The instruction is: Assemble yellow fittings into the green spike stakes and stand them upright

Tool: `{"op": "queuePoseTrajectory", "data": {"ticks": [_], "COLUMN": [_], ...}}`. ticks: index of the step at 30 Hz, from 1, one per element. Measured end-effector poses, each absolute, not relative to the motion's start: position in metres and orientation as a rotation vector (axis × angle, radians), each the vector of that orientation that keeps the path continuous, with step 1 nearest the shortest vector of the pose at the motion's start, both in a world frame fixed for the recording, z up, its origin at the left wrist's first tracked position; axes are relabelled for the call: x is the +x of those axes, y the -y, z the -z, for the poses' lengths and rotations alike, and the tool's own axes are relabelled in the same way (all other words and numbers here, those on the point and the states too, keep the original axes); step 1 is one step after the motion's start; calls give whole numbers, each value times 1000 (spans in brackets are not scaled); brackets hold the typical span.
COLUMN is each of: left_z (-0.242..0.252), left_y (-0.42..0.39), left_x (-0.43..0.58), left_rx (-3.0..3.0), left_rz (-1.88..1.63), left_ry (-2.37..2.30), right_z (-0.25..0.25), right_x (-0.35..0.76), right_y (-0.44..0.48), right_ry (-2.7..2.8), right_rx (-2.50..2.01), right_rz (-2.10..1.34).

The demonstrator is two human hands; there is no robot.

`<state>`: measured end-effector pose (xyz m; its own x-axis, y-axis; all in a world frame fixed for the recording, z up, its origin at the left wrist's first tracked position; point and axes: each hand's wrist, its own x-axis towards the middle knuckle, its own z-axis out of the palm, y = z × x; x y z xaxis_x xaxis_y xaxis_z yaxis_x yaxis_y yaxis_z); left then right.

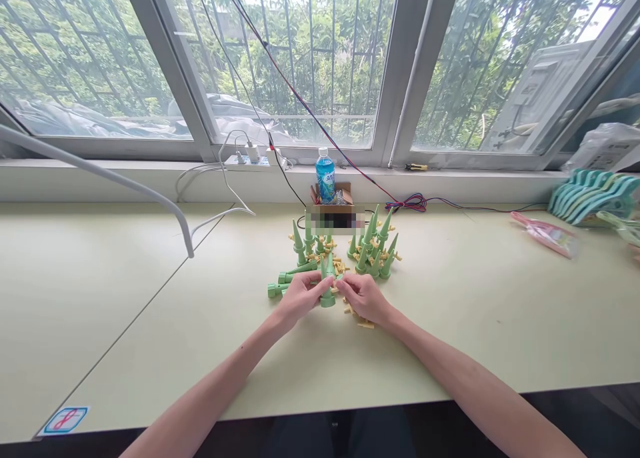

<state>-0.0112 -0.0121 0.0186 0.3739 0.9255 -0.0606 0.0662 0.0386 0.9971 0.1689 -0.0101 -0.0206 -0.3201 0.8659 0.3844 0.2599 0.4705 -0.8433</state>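
Note:
My left hand (302, 295) is closed around a green plastic watering spike (327, 301), which stands upright with its wide capped end down. Against the spike's side, my right hand (366, 297) pinches a small yellow plastic valve, mostly covered by the fingers. Several loose yellow valves (366, 325) lie beside and below the right hand. Behind the left hand, a few green spikes (300, 269) rest on their sides. Upright green spikes with yellow valves fitted stand in a left group (299, 245) and a right group (387, 263).
A cardboard box (345, 208) stands behind the spikes, near a bottle of blue liquid (326, 178). Coiled red and black wires (413, 203) lie by the sill. Teal hangers (593, 195) and a pink-edged item (545, 235) sit far right. A white cable (150, 191) arches over the left side.

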Motion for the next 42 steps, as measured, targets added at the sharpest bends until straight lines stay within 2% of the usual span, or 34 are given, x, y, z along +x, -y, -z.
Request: {"op": "queuePoseTrajectory", "data": {"ticks": [6, 22, 31, 42], "left_z": [-21, -19, -25, -21], "left_y": [11, 12, 13, 14], "left_x": [-11, -11, -9, -11], "left_rx": [1330, 1373, 1288, 1417], "left_rz": [-876, -840, -897, -864], "left_ry": [-1010, -978, -1018, -973], "right_z": [21, 23, 21, 19], "right_x": [170, 169, 171, 170], "right_y": [12, 9, 12, 11], "right_ry": [1819, 1871, 1821, 1869], "right_rx": [-896, -932, -914, -954], "right_rz": [-999, -826, -985, -811]}}
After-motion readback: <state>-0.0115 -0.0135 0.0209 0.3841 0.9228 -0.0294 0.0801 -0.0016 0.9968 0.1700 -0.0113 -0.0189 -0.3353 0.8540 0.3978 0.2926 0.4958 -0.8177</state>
